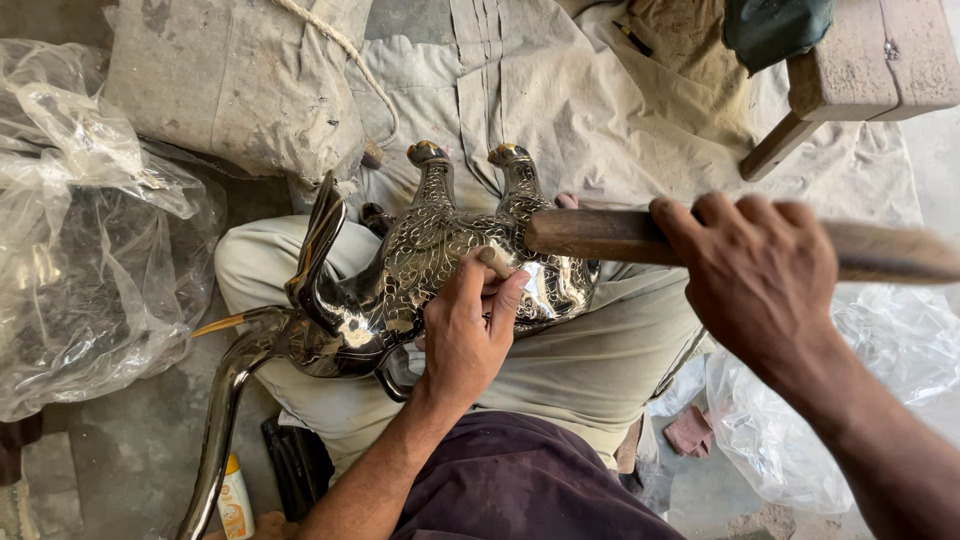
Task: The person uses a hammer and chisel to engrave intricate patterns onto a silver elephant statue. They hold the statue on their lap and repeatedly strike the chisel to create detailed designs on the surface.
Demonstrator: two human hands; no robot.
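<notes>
At the far left of the frame lies a heap of crumpled clear plastic sheeting (pixel 85 230) on the gritty floor, with a dusty cloth sack (pixel 235 85) above it. Low in the left corner stands a small white-and-yellow bottle (pixel 235 500).

In the middle, across the person's lap, lies a polished metal animal figurine (pixel 400 290). It is on its back, its two hoofed legs pointing toward the top of the frame and a long curved neck or horn sweeping down to the lower left. The surface is mirror-bright and covered with fine engraved scrollwork. It looks heavy, rigid and slippery, so I judge it best steadied by the broad body or the thick legs, not the thin curved parts.

The left hand (pixel 465 330) rests on the figurine's belly, its thumb and fingers pinched around a short chisel-like punch (pixel 495 262) whose tip meets the metal.

Right of centre, the right hand (pixel 755 275) is wrapped tightly round a long wooden mallet handle (pixel 640 238), its dark end just above the punch.

At the upper right stands a wooden stool (pixel 865 65), and more clear plastic (pixel 790 420) lies at the lower right.
</notes>
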